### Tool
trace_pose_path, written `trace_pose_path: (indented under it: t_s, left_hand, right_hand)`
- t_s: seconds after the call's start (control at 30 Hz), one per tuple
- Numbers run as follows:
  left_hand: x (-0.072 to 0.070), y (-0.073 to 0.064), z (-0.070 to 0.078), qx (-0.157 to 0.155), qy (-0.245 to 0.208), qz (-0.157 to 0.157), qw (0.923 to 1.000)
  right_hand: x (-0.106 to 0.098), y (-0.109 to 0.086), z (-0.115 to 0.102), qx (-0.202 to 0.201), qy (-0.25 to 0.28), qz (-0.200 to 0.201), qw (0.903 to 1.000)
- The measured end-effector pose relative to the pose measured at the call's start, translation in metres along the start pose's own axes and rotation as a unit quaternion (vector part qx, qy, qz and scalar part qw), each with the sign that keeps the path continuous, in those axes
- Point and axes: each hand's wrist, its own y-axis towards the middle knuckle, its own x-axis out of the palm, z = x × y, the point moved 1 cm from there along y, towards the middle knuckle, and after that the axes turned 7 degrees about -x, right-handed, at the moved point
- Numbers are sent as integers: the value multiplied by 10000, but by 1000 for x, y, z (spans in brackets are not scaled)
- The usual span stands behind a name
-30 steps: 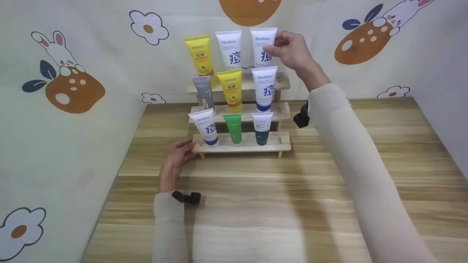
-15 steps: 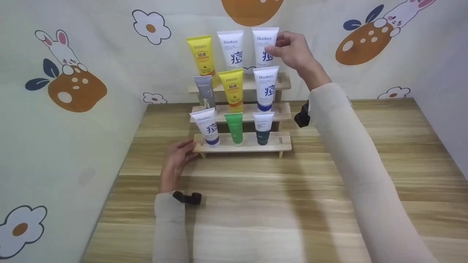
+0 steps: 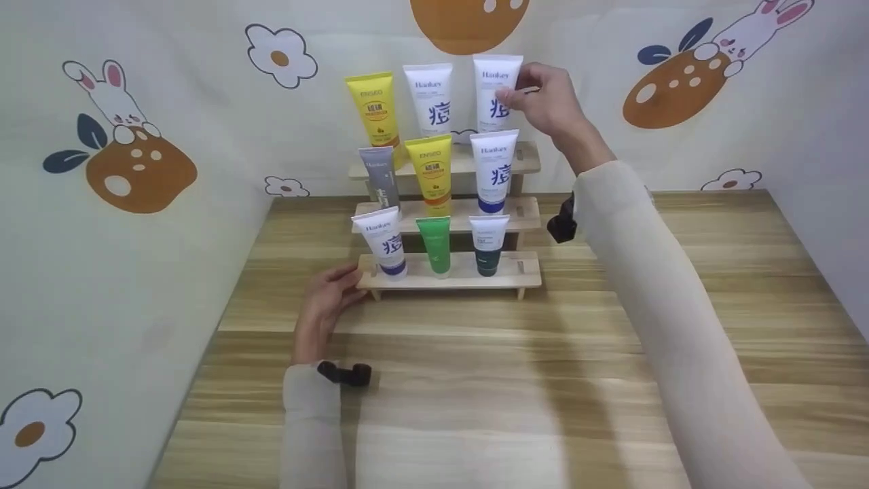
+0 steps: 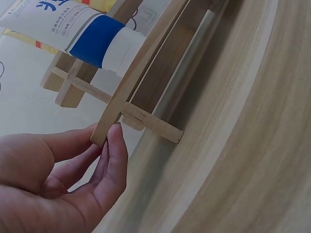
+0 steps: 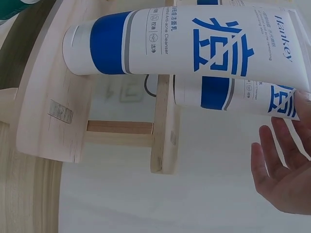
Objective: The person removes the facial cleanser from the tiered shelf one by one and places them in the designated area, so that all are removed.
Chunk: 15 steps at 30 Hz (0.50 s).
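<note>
A three-step wooden display stand holds several squeeze tubes standing on their caps. My left hand pinches the left end of the lowest shelf; the left wrist view shows its thumb and fingers on the board's end. At the top right, my right hand holds the upper right edge of a white cleanser tube between thumb and fingers. That tube's cap sits on the top shelf in the right wrist view, partly behind another white cleanser tube on the middle shelf.
Beside the held tube stand a white tube and a yellow tube. Lower down are a grey tube, a second yellow tube, a tilted white tube, a green tube and a white-and-dark-green tube.
The right hand and its white tube have shifted very slightly right along the top shelf. My left hand stays at the shelf end. The head view has tilted a little.
</note>
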Motion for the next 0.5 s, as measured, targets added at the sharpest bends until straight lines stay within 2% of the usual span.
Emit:
trace_pose_path:
  t_s: [0.3,0.5]
  left_hand:
    - [0,0,0,32,95,18,9999]
    - [0,0,-2,53,75,3,10000]
  right_hand:
    - [-22,-2,9,-8,266,357,9990]
    - [-41,-7,17,25,357,368,9987]
